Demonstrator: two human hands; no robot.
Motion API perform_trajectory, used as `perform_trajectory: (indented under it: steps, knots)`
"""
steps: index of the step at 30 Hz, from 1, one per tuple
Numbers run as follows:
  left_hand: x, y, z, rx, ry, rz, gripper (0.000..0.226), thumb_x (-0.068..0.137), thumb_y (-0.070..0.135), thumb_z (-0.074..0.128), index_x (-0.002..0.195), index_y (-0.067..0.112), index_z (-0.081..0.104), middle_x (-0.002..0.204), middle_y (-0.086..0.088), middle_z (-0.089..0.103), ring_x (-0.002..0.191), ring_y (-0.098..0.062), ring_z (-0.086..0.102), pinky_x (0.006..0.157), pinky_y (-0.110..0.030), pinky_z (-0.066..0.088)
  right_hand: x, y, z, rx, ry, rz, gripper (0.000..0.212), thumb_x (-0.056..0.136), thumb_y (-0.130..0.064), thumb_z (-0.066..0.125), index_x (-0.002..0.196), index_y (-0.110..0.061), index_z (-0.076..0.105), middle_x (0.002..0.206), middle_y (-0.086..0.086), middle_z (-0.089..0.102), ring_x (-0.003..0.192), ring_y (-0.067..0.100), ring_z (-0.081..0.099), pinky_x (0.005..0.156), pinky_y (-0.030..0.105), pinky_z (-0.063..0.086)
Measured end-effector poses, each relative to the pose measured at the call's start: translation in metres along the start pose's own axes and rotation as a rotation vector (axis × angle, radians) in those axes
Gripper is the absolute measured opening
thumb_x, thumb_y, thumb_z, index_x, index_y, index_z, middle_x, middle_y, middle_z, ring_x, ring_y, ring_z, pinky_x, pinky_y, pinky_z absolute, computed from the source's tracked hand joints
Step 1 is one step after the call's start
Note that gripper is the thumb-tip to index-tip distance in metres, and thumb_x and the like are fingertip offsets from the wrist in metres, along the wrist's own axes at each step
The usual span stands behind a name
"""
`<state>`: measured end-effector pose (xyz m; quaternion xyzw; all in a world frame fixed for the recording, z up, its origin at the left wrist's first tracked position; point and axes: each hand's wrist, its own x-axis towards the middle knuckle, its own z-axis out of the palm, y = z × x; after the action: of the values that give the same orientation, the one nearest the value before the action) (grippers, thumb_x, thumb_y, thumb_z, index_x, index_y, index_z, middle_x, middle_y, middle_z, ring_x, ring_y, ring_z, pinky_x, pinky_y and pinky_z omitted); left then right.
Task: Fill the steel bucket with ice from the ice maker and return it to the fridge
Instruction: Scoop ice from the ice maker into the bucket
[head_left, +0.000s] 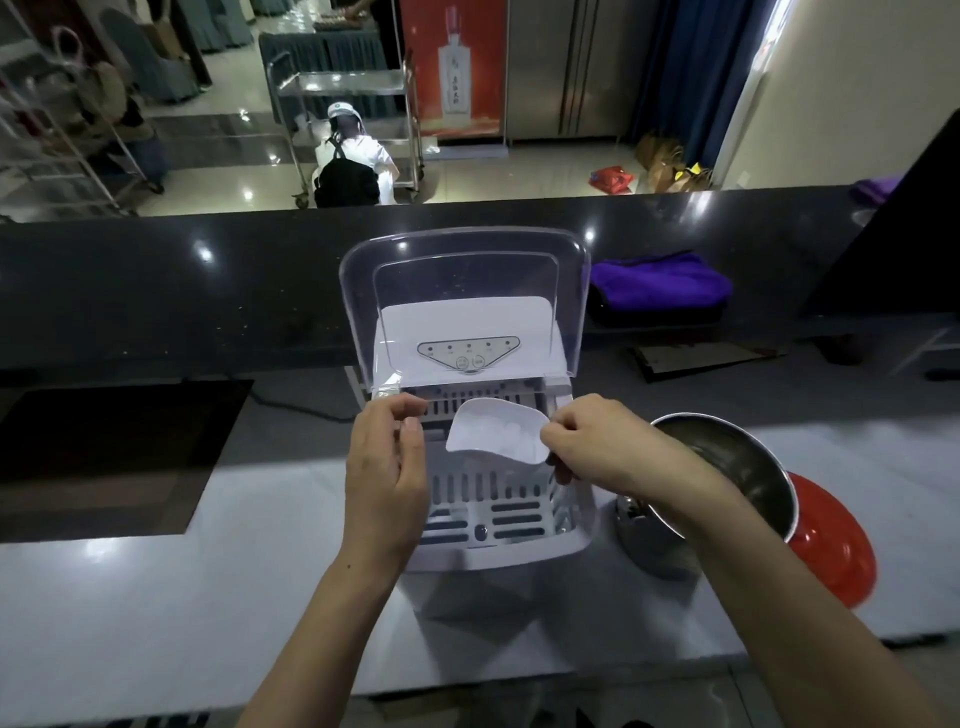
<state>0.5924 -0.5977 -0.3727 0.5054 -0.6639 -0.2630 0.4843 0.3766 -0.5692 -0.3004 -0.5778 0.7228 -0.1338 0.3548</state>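
Observation:
A white ice maker (519, 551) stands on the pale counter with its clear lid (462, 280) raised. My right hand (592, 441) pinches a white plastic scoop (493, 434) above the slotted white basket (483, 512); a few ice pieces lie in the scoop. My left hand (387, 467) holds the basket's left rim, thumb and fingers curled at its top corner. The steel bucket (727, 467) stands tilted just right of the machine, partly behind my right forearm. Its inside looks dark.
A red bowl-like object (831, 540) sits under or behind the bucket. A dark inset panel (114, 457) lies at left. A purple cloth (660, 283) rests on the raised black counter (208, 291). Beyond it, a person crouches by a steel trolley (353, 88).

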Motion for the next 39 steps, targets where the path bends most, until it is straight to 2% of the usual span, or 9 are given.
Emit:
perform_trajectory:
  steps: [4,9,14,18,22,25,30,35,39]
  knots:
    - [-0.001,0.016,0.023,0.066,-0.106,0.05,0.017,0.105,0.022,0.044,0.114,0.018,0.058,0.111,0.001,0.06,0.103,-0.011,0.057,0.084,-0.007,0.042,-0.014,0.025,-0.017,0.048,0.096,0.081,0.037,0.093,-0.025,0.048,0.076,-0.002,0.072,0.065,-0.005,0.075,0.068,0.025,0.066,0.075,0.045,0.06]
    - [-0.006,0.031,0.055,0.069,-0.236,0.1,0.013,0.105,0.016,0.05,0.115,0.022,0.056,0.11,0.005,0.057,0.104,-0.009,0.056,0.088,-0.025,0.051,-0.03,0.065,-0.034,0.126,0.23,0.184,0.034,0.093,-0.022,0.049,0.069,-0.005,0.065,0.06,-0.006,0.072,0.058,0.013,0.062,0.058,0.029,0.049]
    - [-0.016,0.048,0.088,0.073,-0.355,0.209,0.016,0.104,0.013,0.051,0.118,0.017,0.059,0.111,0.008,0.055,0.104,-0.01,0.055,0.092,-0.026,0.048,-0.042,0.116,-0.045,0.164,0.341,0.323,0.033,0.093,-0.024,0.05,0.076,-0.007,0.073,0.066,-0.002,0.075,0.058,0.009,0.063,0.058,0.029,0.045]
    - [-0.019,0.054,0.105,0.098,-0.426,0.246,0.017,0.104,0.014,0.05,0.119,0.016,0.059,0.11,0.009,0.053,0.104,-0.01,0.052,0.092,-0.026,0.047,-0.045,0.162,-0.042,0.141,0.417,0.417,0.033,0.093,-0.023,0.05,0.078,-0.002,0.071,0.075,0.009,0.076,0.074,0.029,0.068,0.066,0.036,0.052]
    - [-0.017,0.051,0.11,0.132,-0.428,0.271,0.018,0.104,0.014,0.05,0.12,0.014,0.06,0.109,0.008,0.054,0.102,-0.009,0.05,0.09,-0.027,0.046,-0.036,0.197,-0.026,0.006,0.464,0.459,0.031,0.095,-0.019,0.05,0.069,-0.005,0.058,0.074,0.017,0.067,0.071,0.033,0.06,0.063,0.037,0.046]
    - [-0.016,0.049,0.11,0.136,-0.42,0.262,0.018,0.104,0.014,0.049,0.119,0.015,0.06,0.108,0.009,0.052,0.102,-0.007,0.049,0.09,-0.024,0.044,-0.026,0.213,-0.014,-0.123,0.47,0.486,0.029,0.101,-0.022,0.048,0.084,-0.006,0.066,0.088,0.02,0.072,0.084,0.038,0.066,0.068,0.036,0.048]
    - [-0.016,0.046,0.11,0.133,-0.425,0.245,0.018,0.104,0.016,0.048,0.119,0.017,0.059,0.11,0.01,0.053,0.104,-0.008,0.05,0.09,-0.017,0.04,-0.021,0.221,-0.004,-0.189,0.515,0.492,0.032,0.105,-0.03,0.047,0.098,-0.007,0.069,0.091,0.017,0.071,0.083,0.036,0.066,0.07,0.039,0.053]
    - [-0.016,0.047,0.107,0.138,-0.423,0.247,0.02,0.104,0.018,0.046,0.119,0.016,0.059,0.111,0.008,0.054,0.105,-0.007,0.049,0.089,-0.011,0.037,-0.026,0.209,-0.008,-0.117,0.577,0.456,0.032,0.103,-0.031,0.047,0.089,-0.01,0.066,0.085,0.016,0.068,0.082,0.039,0.065,0.075,0.045,0.057]
    - [-0.017,0.047,0.099,0.132,-0.395,0.243,0.018,0.105,0.016,0.048,0.119,0.014,0.059,0.113,0.006,0.056,0.106,-0.009,0.05,0.093,-0.018,0.04,-0.036,0.187,-0.015,0.115,0.661,0.369,0.028,0.1,-0.025,0.049,0.077,-0.013,0.059,0.075,0.007,0.062,0.069,0.024,0.057,0.058,0.035,0.045]
